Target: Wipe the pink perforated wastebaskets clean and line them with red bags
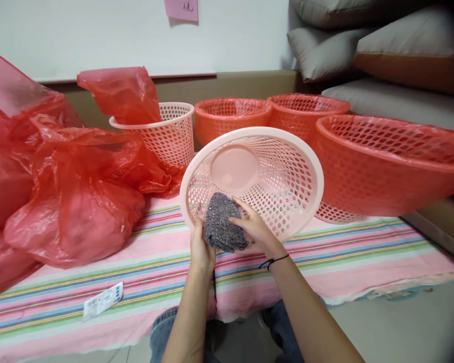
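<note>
A pale pink perforated plastic basket [280, 171] lies tipped on its side on the striped cloth, its mouth facing me. At its lower rim both hands grip a folded grey knitted cloth [222, 224]. My left hand [200, 246] closes on the cloth's left edge. My right hand [254, 228] wraps over its right side, a thin black band at that wrist.
Crumpled red plastic bags [71, 191] pile up at the left. An upright pink basket [170, 132] holds a red bag. Several orange-red baskets [386, 161] stand behind and at the right. A white label [103, 300] lies on the striped cloth [348, 257]. Grey cushions [363, 45] fill the far right.
</note>
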`<state>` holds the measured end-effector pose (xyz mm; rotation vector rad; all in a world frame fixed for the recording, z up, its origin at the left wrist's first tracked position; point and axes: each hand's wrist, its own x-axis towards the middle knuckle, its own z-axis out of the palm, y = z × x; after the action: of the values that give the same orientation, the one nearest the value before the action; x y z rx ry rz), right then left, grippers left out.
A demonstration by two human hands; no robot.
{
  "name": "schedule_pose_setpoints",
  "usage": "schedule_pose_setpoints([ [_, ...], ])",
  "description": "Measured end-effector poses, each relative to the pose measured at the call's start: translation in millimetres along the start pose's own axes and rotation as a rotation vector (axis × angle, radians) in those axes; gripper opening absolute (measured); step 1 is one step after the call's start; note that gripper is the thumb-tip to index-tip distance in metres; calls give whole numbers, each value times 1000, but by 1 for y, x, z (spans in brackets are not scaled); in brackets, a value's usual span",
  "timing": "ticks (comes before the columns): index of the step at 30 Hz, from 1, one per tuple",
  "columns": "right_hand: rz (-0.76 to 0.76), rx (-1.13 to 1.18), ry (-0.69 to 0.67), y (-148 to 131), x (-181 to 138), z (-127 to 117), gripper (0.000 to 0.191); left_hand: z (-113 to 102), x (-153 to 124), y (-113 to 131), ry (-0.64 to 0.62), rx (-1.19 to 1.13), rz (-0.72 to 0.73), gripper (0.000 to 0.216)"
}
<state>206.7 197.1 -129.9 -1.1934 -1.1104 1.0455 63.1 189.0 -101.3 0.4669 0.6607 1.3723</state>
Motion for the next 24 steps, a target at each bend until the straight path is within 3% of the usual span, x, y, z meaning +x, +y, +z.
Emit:
schedule_pose_setpoints([
  [3,-72,-47,-39,1,1,0,68,-1,-1,-6,21,-4,-4,52],
  [6,-76,-51,-30,2,1,-3,73,-8,-2,-16,167,102,78,47],
  [9,-27,-37,33,-1,0,-7,79,-18,-3,-22,347,279,239,40],
  [11,1,-33,28,-5,-2,-8,82,-22,-5,-21,404,374,325,43],
  [15,37,8,12,-14,-6,-5,85,-18,-15,-8,366,526,580,50],
  [19,163,182,83,-18,-8,0,97,-17,-31,5,444,701,863,54],
  [21,218,292,116,-19,-9,0,97,-21,-35,6,287,738,812,43],
  [24,267,412,121,-20,-9,-4,86,-23,-33,2,-268,915,604,40],
])
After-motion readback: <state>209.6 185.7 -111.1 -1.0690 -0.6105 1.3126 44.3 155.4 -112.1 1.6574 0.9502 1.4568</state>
